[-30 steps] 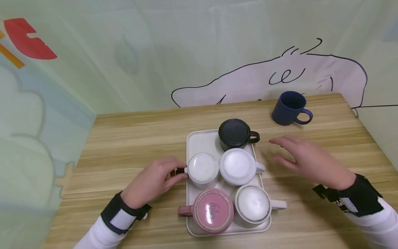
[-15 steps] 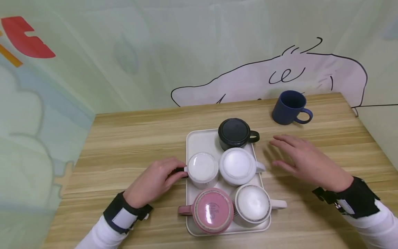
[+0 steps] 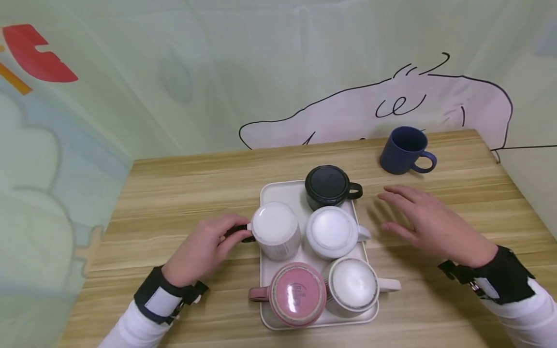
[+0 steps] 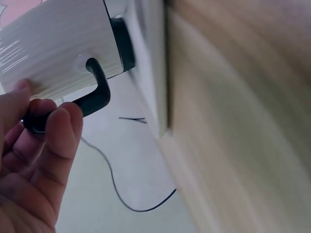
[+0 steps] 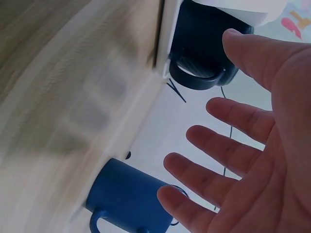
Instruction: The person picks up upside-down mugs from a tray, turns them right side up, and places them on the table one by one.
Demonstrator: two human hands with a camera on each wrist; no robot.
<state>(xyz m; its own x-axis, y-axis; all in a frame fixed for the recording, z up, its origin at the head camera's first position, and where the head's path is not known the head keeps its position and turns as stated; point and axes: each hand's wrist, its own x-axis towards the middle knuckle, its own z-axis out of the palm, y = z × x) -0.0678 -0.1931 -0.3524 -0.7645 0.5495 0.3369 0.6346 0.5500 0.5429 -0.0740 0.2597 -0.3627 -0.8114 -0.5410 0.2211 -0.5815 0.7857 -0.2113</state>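
Note:
My left hand [image 3: 209, 246] pinches the black handle [image 4: 95, 97] of a white ribbed mug [image 3: 276, 232], which is upside down. That mug is raised a little above the left side of the white tray [image 3: 283, 191]. Other upside-down mugs stand on the tray: a black one [image 3: 328, 186], a plain white one [image 3: 332, 234], a pink one [image 3: 298, 295] and a white one with a brownish base ring [image 3: 354, 285]. My right hand [image 3: 428, 222] hovers over the table right of the tray, fingers spread and holding nothing, near the black mug's handle [image 5: 197, 80].
A dark blue mug [image 3: 402, 152] stands upright at the table's back right, its handle pointing right. Behind the wooden table [image 3: 187, 188] hangs a pale printed curtain [image 3: 209, 72]. The pink mug's handle [image 3: 258, 294] sticks out past the tray's left edge.
The ribbed mug has risen off the tray and shifted left and slightly away from me, with my left hand moving along. My right hand has stayed nearly still.

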